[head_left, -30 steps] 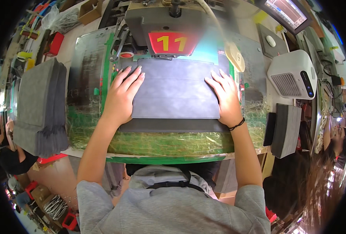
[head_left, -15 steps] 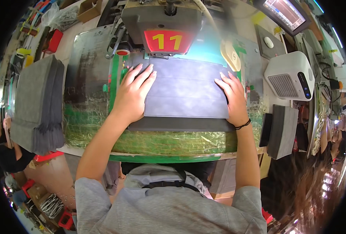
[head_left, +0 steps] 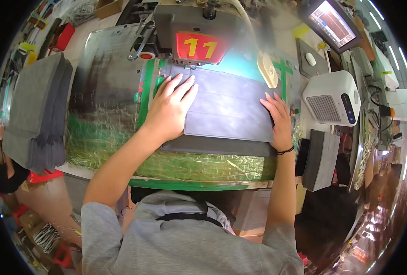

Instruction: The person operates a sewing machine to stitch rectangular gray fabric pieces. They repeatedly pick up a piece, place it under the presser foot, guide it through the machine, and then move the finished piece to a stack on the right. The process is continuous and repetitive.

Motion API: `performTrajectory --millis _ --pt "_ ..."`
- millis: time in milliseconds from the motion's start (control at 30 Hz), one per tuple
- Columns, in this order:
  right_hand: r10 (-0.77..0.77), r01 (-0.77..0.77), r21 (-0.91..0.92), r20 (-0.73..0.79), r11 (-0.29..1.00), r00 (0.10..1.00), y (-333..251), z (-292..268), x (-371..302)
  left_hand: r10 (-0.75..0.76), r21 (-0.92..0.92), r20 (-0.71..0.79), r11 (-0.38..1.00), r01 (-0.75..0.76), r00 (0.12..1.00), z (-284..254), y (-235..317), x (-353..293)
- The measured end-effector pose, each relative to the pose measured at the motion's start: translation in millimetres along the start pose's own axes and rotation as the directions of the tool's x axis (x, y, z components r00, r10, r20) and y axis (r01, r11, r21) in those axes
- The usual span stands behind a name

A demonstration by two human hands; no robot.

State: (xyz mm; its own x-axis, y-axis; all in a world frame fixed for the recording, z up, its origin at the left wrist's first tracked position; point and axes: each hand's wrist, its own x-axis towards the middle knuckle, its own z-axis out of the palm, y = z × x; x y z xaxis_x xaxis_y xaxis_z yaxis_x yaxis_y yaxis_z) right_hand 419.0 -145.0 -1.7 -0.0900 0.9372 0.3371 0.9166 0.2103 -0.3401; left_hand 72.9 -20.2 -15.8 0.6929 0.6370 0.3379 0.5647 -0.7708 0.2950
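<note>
A flat grey fabric-like panel point(head_left: 228, 107) with faint crosswise lines lies under the front of a dark machine head point(head_left: 167, 34), which bears a red plate. My left hand point(head_left: 170, 107) rests on the panel's left edge, fingers stretched forward, their tips just below the machine's working end point(head_left: 187, 65). On the opposite edge lies my right hand point(head_left: 279, 117), fingers extended and thumb side toward the panel. Neither hand grips anything. Beneath the panel's near edge, a darker grey strip point(head_left: 217, 146) shows; whether it belongs to the panel, I cannot tell.
Grey panels are stacked point(head_left: 34, 110) at the left. On the right stand a white fan-like box point(head_left: 332, 98), a smaller grey stack point(head_left: 321, 160) and a tilted screen point(head_left: 330, 25). A pale lamp-like piece point(head_left: 266, 71) hangs above the panel's far right. Green tape covers the table edge point(head_left: 203, 184).
The whole view has turned slightly. My left hand and the panel sit a little farther right beside the machine's working end. Both hands stay flat on the panel.
</note>
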Motion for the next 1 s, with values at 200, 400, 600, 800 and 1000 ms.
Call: performTrajectory --millis 200,400,600,800,1000 --pt "0.023 -0.023 -0.025 0.001 0.999 1.0 2 -1 -6 -0.011 -0.026 0.007 1.0 0.011 1.0 1 4 0" --pt "0.013 -0.013 -0.007 0.001 1.0 1.0 -10 8 -1 -0.019 -0.024 0.004 1.0 0.019 1.0 -5 -7 -9" --pt "0.01 -0.01 0.002 -0.001 1.0 1.0 -22 16 4 -0.011 -0.035 -0.033 0.999 0.01 0.999 -9 -22 -18" --pt "0.002 0.0 0.047 -0.045 0.999 0.999 -15 19 4 -0.014 -0.033 -0.033 0.999 0.013 0.999 -11 -23 -19" --pt "0.48 -0.298 0.571 -0.197 0.765 0.855 -35 0 -50 -0.06 -0.19 -0.114 0.981 0.038 0.992 -50 9 -50"
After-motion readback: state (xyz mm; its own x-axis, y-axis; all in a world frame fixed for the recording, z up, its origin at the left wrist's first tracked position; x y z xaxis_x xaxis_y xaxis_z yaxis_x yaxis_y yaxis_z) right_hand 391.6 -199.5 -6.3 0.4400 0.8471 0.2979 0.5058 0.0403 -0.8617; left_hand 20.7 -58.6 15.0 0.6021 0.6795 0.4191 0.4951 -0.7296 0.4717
